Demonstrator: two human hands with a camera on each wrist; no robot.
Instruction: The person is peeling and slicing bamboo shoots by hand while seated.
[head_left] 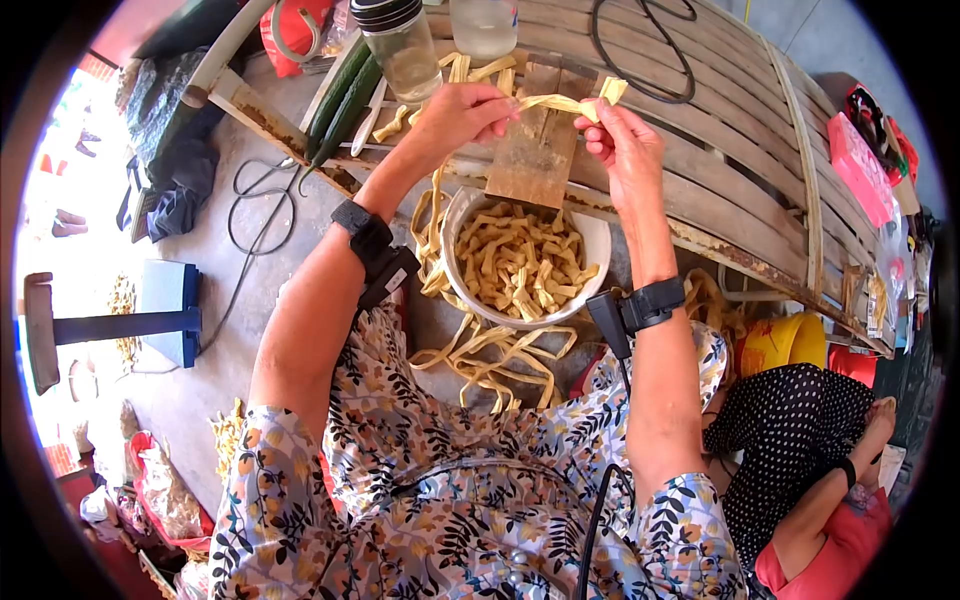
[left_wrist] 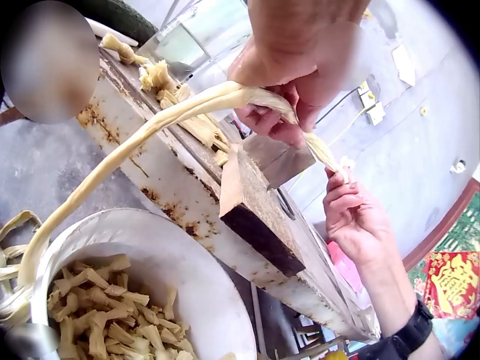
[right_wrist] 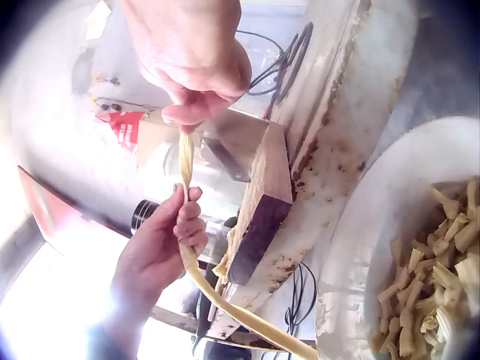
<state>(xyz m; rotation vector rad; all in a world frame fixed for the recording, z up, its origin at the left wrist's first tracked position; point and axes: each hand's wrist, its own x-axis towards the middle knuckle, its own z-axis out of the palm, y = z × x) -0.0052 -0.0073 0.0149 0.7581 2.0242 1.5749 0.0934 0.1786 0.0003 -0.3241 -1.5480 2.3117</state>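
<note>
A pale yellow strip [head_left: 550, 102] is stretched between both hands above a wooden board [head_left: 540, 150]. My left hand [head_left: 466, 115] grips it with curled fingers; my right hand [head_left: 625, 150] pinches its folded end between thumb and fingers. In the left wrist view the strip [left_wrist: 135, 139] hangs from the left hand [left_wrist: 289, 67] down past the bucket rim, and the right hand [left_wrist: 360, 221] holds the other end. The right wrist view shows the strip twisted between the left hand [right_wrist: 161, 240] and the right hand [right_wrist: 195, 67].
A white bucket [head_left: 598, 250] of knotted pieces [head_left: 520, 260] stands below the board. Loose strips [head_left: 490, 360] lie beside it. On the slatted bench [head_left: 740, 150] are a jar [head_left: 405, 55], cucumbers [head_left: 345, 105], a knife [head_left: 370, 118] and a cable. Another person sits at the lower right.
</note>
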